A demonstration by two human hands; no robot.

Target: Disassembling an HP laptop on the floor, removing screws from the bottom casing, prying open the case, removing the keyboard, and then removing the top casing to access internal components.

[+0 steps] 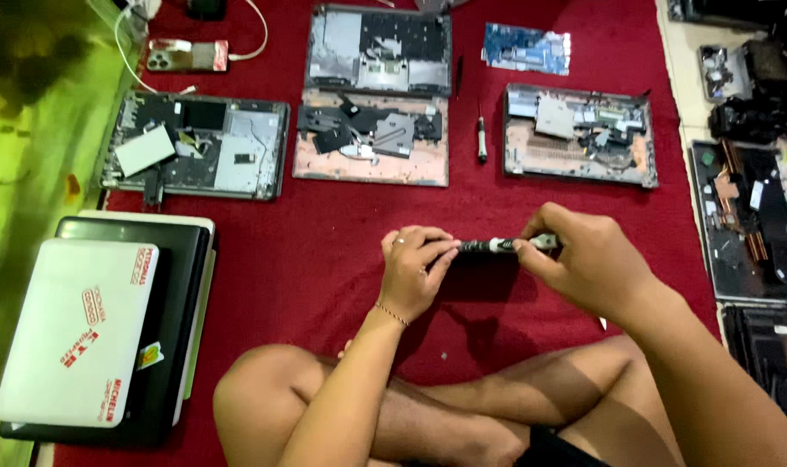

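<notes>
My left hand (413, 270) and my right hand (586, 258) both grip one black and white screwdriver (495, 246), held level above the red cloth (324, 259). The left fingers pinch the dark end, and the right fingers close on the white end. My crossed legs (428, 406) lie just below the hands. Beyond them sits an opened laptop base (374, 138) with its insides showing.
Two more opened laptop bases lie at left (196, 145) and right (579, 134). A second screwdriver (482, 138) and a blue circuit board (527, 47) rest between them. Stacked closed laptops (108, 329) sit at near left, a phone (188, 55) at far left, dismantled parts (752, 199) at right.
</notes>
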